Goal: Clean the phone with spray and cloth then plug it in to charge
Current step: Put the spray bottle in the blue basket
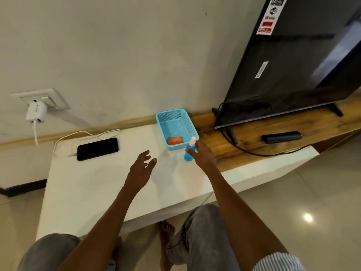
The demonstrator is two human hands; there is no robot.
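We note the right hand [203,155] apparently closing its fingers [189,151] on the spray bottle [189,150], left hand [141,169] open and empty; a careless grip may topple it.

A white surface [101,184] runs along the wall and meets a wooden surface [259,133] on the right. On the white part lie a black phone [97,148], face up, with a white cable [78,134] looping behind it, a blue basket [176,119] and a blue spray bottle [189,152] standing upright just in front of the basket. The wooden part carries a television [289,75] on its stand, a black remote [281,137] and a black cord [254,152].
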